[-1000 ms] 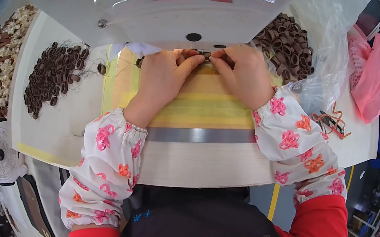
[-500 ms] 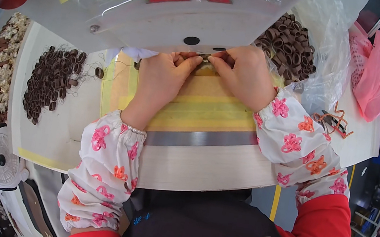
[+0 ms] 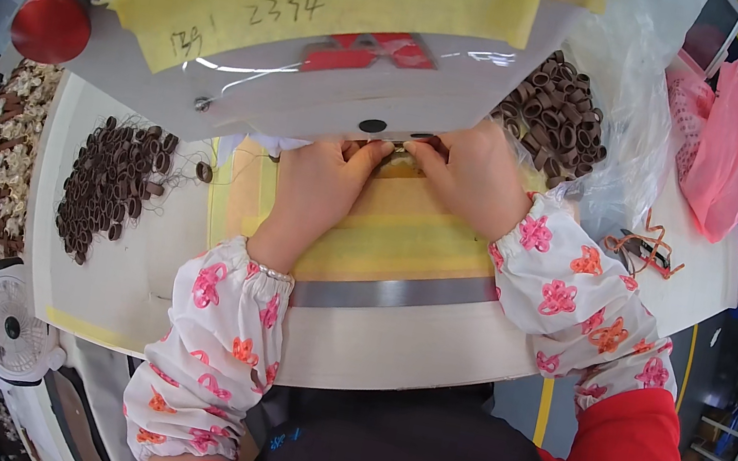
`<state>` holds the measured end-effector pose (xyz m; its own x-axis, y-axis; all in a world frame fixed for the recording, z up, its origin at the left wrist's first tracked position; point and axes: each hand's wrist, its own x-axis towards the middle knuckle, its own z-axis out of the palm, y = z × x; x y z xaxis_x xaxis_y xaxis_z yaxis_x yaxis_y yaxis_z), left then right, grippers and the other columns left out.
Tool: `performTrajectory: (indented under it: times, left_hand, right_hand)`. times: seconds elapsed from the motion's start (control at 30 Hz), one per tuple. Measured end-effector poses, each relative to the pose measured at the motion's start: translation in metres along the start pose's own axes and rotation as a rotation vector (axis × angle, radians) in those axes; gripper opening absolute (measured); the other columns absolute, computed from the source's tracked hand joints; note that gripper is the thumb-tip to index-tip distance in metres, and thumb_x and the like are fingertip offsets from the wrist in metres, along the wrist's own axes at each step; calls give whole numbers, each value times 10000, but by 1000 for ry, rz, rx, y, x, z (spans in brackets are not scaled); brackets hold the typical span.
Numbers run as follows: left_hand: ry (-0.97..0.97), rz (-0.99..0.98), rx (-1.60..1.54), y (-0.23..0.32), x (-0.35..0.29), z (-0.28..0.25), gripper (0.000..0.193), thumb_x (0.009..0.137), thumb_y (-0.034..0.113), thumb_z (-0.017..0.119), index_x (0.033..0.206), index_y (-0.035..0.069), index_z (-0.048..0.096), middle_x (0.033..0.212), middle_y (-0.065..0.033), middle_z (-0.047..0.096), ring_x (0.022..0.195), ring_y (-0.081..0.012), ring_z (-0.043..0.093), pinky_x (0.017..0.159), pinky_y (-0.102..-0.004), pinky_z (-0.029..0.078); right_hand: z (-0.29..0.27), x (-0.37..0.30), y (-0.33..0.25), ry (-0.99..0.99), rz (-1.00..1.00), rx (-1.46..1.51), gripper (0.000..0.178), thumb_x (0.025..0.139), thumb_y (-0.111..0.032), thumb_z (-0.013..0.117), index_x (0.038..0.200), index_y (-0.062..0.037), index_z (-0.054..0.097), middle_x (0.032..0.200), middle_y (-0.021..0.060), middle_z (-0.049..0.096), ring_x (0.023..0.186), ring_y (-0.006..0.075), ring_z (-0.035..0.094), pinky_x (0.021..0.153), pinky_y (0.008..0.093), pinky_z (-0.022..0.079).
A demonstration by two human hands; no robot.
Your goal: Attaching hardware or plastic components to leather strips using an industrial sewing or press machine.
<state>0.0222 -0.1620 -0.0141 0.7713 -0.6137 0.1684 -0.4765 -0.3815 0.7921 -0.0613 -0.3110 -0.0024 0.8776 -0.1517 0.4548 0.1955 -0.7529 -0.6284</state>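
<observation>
both hands meet under the front edge of the grey machine housing (image 3: 313, 97) – the left hand (image 3: 322, 188) and right hand (image 3: 468, 174) with fingers pinched narrow on a small brown loop piece (image 3: 394, 158), which sits between the fingertips on the yellow pad (image 3: 407, 237) of the desk (image 3: 122, 286). a heap of dark brown loops (image 3: 106, 184) lies well to the left, and another pile of loops (image 3: 557, 116) sits in clear plastic just beside the right hand. a pink bag (image 3: 728, 156) lies far right – a small white fan (image 3: 11, 330) at lower left.
</observation>
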Motion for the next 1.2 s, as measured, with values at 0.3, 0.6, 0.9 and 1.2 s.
performTrajectory:
  times: [0.3, 0.6, 0.9, 1.2]
  left_hand:
    - [-3, -12, 45, 4, -3, -5, 201, 755, 225, 628, 768, 25, 622, 508, -47, 514, 446, -157, 450, 458, -294, 355]
    - [11, 18, 8, -3, -1, 0, 231, 785, 239, 612, 848, 18, 637, 518, -4, 521, 474, -46, 399, 468, -231, 335]
    - [-16, -94, 14, 2, -1, -2, 265, 777, 268, 625, 831, 9, 642, 534, 2, 550, 497, -31, 450, 486, -207, 367]
    - [-32, -149, 38, 1, -4, -7, 258, 768, 267, 633, 807, 12, 643, 534, 12, 563, 473, -26, 445, 459, -209, 354]
  right_hand:
    - [2, 1, -3, 1, 23, -33, 94, 699, -21, 602, 716, 18, 519, 645, 175, 555, 608, 347, 547, 546, 393, 438]
    - [-1, 2, -4, -9, 42, -31, 101, 689, -32, 615, 698, 21, 530, 629, 169, 562, 591, 338, 555, 540, 383, 448]
    - [-3, 6, -3, -23, 105, 21, 94, 677, -32, 617, 680, 26, 542, 634, 176, 569, 572, 325, 559, 529, 371, 450]
    - [0, 3, -5, -63, 137, 26, 106, 688, -51, 607, 662, 22, 535, 629, 165, 568, 586, 323, 558, 537, 372, 446]
